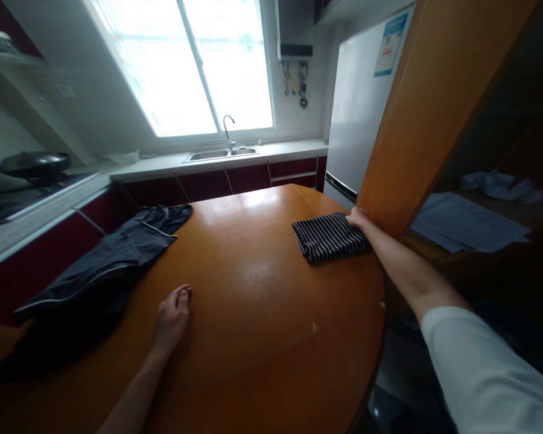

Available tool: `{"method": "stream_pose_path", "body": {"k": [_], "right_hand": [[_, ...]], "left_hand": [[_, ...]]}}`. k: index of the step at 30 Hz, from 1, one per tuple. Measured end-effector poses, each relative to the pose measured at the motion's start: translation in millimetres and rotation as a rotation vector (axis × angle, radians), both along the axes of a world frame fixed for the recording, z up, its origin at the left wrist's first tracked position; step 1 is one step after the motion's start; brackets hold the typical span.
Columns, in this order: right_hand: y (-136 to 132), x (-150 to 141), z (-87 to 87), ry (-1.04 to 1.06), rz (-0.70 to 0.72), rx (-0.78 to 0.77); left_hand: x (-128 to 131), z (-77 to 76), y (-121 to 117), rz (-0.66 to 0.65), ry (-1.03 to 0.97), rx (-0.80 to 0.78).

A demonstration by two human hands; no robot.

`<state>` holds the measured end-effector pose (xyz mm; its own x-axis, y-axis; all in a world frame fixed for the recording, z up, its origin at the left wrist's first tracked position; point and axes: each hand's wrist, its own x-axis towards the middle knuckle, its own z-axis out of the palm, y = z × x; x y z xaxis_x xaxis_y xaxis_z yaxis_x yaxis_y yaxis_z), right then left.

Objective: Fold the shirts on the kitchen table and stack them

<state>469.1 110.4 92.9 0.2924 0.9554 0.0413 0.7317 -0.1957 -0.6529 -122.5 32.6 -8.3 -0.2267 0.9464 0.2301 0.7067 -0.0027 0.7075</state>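
A folded black cloth with white stripes (330, 237) lies flat near the right edge of the round wooden table (253, 283). My right hand (358, 218) reaches across to its far right corner and grips the fabric there; the fingertips are partly hidden. Over the table's left side, my left hand (174, 313) is loosely closed, with nothing visible in it. To the left of that hand, a dark garment with pale piping (113, 259) is spread along the table edge, apart from the fingers.
Behind the table runs a counter with a sink (221, 154) beneath a window. A lidded pan (34, 166) sits on the stove at left. The fridge (362, 96) and a wooden post (434, 90) stand at right, beside a shelf with papers (468, 223).
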Motion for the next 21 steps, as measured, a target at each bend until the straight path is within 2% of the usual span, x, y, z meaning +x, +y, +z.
{"method": "stream_pose_path", "body": {"k": [4,8,11,15,21], "right_hand": [[-16,-39,-25.4,-0.173,-0.055,0.019],[-44,-99,-65.6,-0.276,0.088,0.021],[-63,-130,-86.9,-0.417,0.202,0.033],[-69,-142,-94.7,-0.485,0.184,0.03],[-60,-132,-95.2,-0.527,0.211,0.03]], "left_hand": [[0,1.2,0,0.003,0.03,-0.001],[1,1.7,1,0.002,0.07,0.006],[1,1.2,2,0.006,0.064,0.015],[-1,0.6,3,0.001,0.083,0.009],[-2,0.1,3,-0.031,0.12,0.03]]}}
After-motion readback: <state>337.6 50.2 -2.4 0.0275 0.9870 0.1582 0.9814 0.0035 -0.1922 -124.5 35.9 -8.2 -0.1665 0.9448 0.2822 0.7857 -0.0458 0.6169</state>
